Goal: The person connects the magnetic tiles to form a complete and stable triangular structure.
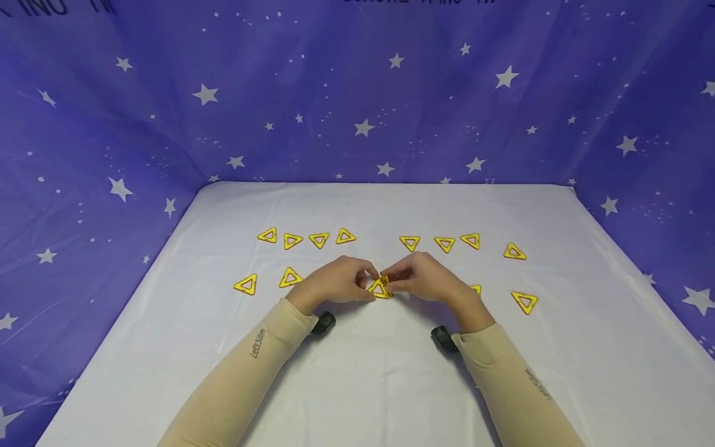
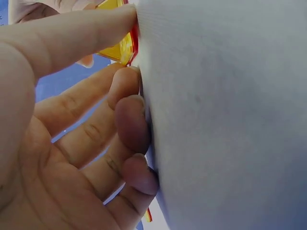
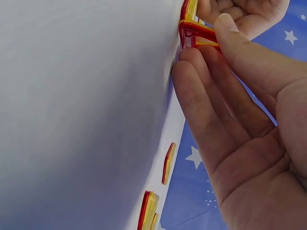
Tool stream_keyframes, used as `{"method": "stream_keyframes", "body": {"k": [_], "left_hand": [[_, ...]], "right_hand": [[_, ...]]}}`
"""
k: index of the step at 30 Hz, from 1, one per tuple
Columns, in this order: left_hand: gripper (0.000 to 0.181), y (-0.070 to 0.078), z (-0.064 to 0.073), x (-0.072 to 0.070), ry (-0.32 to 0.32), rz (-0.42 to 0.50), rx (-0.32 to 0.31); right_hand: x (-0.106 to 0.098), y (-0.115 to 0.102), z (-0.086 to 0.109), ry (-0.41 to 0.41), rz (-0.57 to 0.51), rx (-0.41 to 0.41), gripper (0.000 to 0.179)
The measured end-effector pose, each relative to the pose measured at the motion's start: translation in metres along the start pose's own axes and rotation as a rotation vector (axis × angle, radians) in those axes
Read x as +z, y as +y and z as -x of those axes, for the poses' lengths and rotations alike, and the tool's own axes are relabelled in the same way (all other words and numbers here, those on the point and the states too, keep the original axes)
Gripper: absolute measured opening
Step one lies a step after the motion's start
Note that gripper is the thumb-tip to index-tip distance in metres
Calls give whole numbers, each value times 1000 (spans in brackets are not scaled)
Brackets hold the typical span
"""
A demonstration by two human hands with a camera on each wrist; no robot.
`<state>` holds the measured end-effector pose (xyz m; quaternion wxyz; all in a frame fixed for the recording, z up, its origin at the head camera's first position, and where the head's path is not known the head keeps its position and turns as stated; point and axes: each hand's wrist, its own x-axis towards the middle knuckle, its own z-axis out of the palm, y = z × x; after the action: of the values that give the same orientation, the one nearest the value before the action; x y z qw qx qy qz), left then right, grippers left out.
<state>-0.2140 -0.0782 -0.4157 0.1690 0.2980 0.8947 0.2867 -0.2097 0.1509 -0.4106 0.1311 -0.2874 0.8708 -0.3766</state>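
Note:
Near the middle of the white table, my left hand (image 1: 343, 280) holds a yellow triangular tile (image 1: 378, 289) with an open centre, thumb and index finger at its edges. In the left wrist view that tile (image 2: 115, 51) shows a red rim, and the other fingers are bent close to the tabletop. My right hand (image 1: 427, 276) pinches a second triangular tile (image 3: 204, 31) between thumb and fingers. This one stands up from the table at the right edge of the first tile. The fingertips partly cover both.
A row of several yellow triangular tiles (image 1: 319, 239) lies flat behind the hands. More lie to the left (image 1: 246, 284) and right (image 1: 524, 302), one partly behind the right forearm. A purple star-patterned curtain (image 1: 363, 93) encloses the white table (image 1: 380, 385) at the back and sides.

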Motion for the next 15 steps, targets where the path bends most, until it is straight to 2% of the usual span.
{"method": "stream_keyframes", "body": {"k": [4,7,11,15], "left_hand": [[43,-3,5,0,-21,23,-23],[46,-7,8,-6,-25,41,-38],[47,-15,16,-28,19,65,-55],[48,-29,35,-54,56,76,-87]], "right_hand": [[5,4,0,-13,6,10,25],[7,5,0,-5,16,45,25],[5,2,-1,19,27,98,26],[2,1,-1,20,30,134,27]]}}
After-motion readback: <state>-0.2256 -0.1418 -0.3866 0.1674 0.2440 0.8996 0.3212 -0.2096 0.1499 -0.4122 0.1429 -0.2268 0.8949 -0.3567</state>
